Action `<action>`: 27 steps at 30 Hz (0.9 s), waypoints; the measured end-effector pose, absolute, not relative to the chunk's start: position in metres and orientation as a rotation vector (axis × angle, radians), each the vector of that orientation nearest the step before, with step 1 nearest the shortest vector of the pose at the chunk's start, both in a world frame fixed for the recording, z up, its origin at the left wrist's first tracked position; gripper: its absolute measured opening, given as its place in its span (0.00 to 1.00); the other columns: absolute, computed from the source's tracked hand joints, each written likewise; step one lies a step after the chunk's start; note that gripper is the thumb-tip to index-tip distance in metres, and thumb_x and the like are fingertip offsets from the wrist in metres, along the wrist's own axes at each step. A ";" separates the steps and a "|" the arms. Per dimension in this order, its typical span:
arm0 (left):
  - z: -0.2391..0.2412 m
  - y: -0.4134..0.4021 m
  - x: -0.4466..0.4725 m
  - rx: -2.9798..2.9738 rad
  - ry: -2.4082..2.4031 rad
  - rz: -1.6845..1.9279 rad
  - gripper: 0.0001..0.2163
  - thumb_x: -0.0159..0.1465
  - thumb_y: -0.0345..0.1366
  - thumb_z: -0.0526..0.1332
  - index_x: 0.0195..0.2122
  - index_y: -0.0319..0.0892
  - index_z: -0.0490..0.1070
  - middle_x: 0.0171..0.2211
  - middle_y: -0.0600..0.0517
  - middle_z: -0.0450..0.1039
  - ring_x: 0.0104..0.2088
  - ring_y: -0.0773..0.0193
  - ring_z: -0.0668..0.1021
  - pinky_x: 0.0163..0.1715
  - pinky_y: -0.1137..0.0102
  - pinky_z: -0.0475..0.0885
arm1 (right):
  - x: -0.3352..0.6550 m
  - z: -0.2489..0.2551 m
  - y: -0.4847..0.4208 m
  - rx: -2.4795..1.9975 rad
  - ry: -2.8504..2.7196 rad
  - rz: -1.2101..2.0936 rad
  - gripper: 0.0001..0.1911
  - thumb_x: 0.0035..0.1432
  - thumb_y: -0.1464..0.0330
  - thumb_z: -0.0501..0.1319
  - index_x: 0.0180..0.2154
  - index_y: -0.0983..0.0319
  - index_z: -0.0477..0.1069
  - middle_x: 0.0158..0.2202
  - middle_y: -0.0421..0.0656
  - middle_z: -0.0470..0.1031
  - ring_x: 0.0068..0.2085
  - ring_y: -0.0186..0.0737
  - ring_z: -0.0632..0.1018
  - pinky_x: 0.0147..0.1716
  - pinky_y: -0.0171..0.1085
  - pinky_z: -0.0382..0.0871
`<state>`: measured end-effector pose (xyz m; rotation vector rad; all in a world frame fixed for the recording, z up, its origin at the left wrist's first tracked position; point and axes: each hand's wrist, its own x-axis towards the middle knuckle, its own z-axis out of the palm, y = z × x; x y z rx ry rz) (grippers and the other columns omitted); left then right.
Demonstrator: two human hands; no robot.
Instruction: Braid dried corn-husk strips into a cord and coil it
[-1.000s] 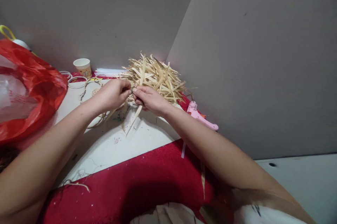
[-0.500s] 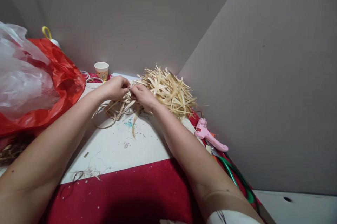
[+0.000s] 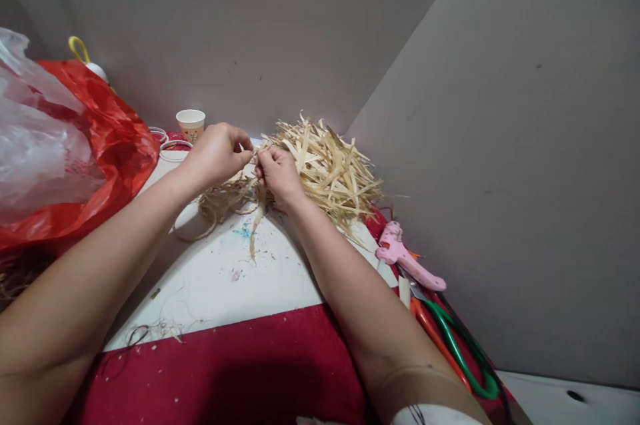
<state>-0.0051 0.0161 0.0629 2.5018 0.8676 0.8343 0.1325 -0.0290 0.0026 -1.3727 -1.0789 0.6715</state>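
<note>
My left hand and my right hand meet over a white board, both pinched on pale dried straw strips that hang down between them. Right behind my right hand lies a heap of the same straw strips. A coil of twisted straw rope rests on the board under my left hand.
A red plastic bag with a clear bag on it fills the left. A paper cup and white rings stand at the back. A pink glue gun and green-handled scissors lie at the right on red cloth. Grey walls enclose the corner.
My hands have lifted slightly with the strips still pinched. The view has shifted, bringing the scissors and more of the red bag into sight.
</note>
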 end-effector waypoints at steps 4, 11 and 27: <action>0.063 -0.006 -0.001 2.849 0.892 0.796 0.10 0.61 0.31 0.57 0.33 0.40 0.80 0.27 0.45 0.78 0.28 0.58 0.77 0.31 0.68 0.64 | 0.132 0.017 -0.036 -1.253 -0.921 0.824 0.12 0.59 0.70 0.54 0.22 0.60 0.60 0.17 0.34 0.63 0.17 0.28 0.65 0.16 0.29 0.53; 0.056 -0.030 0.007 3.241 0.926 0.556 0.18 0.65 0.24 0.49 0.52 0.30 0.73 0.33 0.34 0.79 0.35 0.48 0.82 0.31 0.64 0.68 | 0.140 0.021 -0.037 -1.175 -0.831 0.811 0.10 0.56 0.69 0.55 0.23 0.61 0.64 0.20 0.35 0.64 0.20 0.29 0.62 0.18 0.31 0.56; 0.094 0.000 -0.015 1.909 0.751 0.709 0.03 0.60 0.30 0.63 0.34 0.38 0.76 0.25 0.47 0.76 0.21 0.66 0.76 0.23 0.72 0.67 | 0.152 0.039 -0.057 -1.093 -1.401 0.981 0.17 0.61 0.59 0.60 0.23 0.61 0.63 0.18 0.32 0.56 0.19 0.26 0.55 0.20 0.31 0.48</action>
